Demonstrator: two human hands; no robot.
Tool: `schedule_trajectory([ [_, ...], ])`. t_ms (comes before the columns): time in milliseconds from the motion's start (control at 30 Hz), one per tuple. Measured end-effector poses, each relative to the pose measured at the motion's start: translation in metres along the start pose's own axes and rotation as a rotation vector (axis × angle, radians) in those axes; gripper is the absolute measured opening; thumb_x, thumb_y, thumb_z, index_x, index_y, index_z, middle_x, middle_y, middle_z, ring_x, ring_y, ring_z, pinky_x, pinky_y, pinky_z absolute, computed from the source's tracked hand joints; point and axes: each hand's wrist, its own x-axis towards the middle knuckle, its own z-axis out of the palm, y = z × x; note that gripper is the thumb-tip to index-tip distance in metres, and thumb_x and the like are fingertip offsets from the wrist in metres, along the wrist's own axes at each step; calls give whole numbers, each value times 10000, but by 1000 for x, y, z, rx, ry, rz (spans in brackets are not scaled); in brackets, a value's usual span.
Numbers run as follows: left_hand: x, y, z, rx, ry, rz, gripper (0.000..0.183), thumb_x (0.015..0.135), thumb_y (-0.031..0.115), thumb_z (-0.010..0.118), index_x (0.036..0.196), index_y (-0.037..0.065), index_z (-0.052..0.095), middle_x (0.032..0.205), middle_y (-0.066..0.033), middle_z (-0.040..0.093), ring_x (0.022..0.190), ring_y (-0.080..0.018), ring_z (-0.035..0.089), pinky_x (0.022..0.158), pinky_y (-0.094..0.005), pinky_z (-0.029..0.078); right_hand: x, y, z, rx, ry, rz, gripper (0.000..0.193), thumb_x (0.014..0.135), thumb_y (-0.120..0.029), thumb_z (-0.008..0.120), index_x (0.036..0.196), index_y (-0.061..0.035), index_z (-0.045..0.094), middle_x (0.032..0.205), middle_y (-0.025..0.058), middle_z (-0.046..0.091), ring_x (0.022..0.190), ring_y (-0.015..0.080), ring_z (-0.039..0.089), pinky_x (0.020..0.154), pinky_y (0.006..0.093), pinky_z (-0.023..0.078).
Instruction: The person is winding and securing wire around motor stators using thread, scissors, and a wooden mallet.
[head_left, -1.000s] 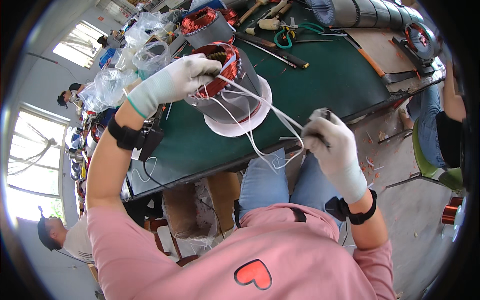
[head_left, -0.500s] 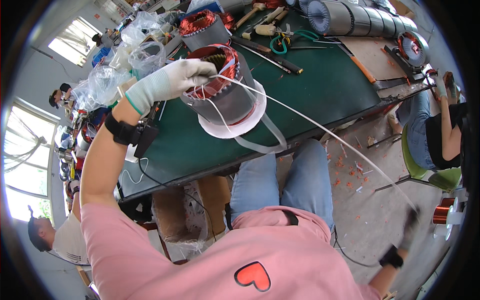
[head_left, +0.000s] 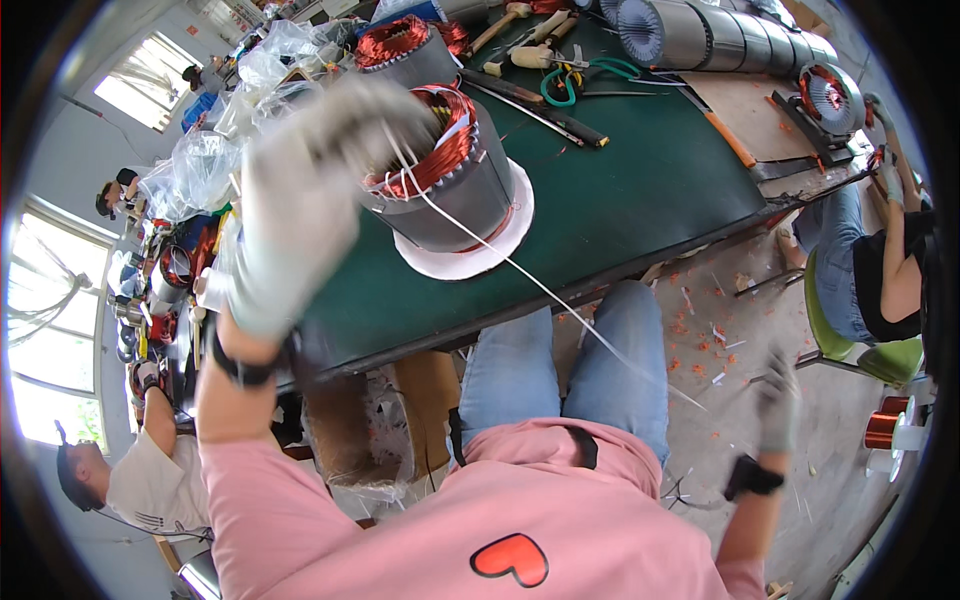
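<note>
A grey motor stator (head_left: 455,205) with red copper windings (head_left: 455,150) stands upright on a round white pad (head_left: 440,262) on the green bench. White cord (head_left: 530,275) loops over the winding's near left side and trails down right across my knees; its far part is blurred. My left hand (head_left: 300,190), in a pale glove, is over the winding's left side, near the upper cord strands. Motion smears its fingers, hiding whether they grip the cord. My gloved right hand (head_left: 778,405) is low at the right, apart from the visible cord, its fingers blurred too.
Behind stands another wound stator (head_left: 408,55). Mallets, scissors with green handles (head_left: 590,75) and rods lie on the bench (head_left: 640,180). Clear plastic bags (head_left: 205,165) pile up at left. A copper wire spool (head_left: 885,430) is at right. Other people sit on both sides.
My left hand has risen toward me and blurred. My right hand has moved up and inward, and the cord no longer visibly reaches it. The translucent strip beside the stator is out of sight.
</note>
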Motion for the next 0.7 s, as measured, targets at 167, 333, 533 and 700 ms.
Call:
schedule_trajectory([
  [167,-68,-18,58,228,-227,421,253,755,138,744,1005,97,740,1056,-69,675,944,-269,675,720,-362,568,-77,22,371,-450,-763,-221,252,1044,-229,587,1156,-22,678,742,-36,569,613,21,488,521,180,369],
  [333,-68,-54,43,132,-92,442,393,735,102,777,1111,18,701,1102,-133,668,1009,-325,656,755,-400,556,-100,11,408,-61,-1030,250,316,1047,-302,598,907,-28,671,880,0,596,703,87,455,679,222,439],
  [533,-35,-95,38,336,-51,183,325,815,151,742,1101,31,646,943,-135,639,943,-372,624,872,-459,479,-96,19,456,-17,-1244,-238,417,1031,-476,571,954,-65,573,861,41,621,586,62,455,526,204,342],
  [700,-33,-96,39,232,-8,135,324,703,155,811,958,52,638,823,-112,644,790,-352,634,746,-456,475,-108,23,434,353,-885,571,344,1036,-470,550,945,-140,524,766,-34,397,496,35,285,408,212,219],
])
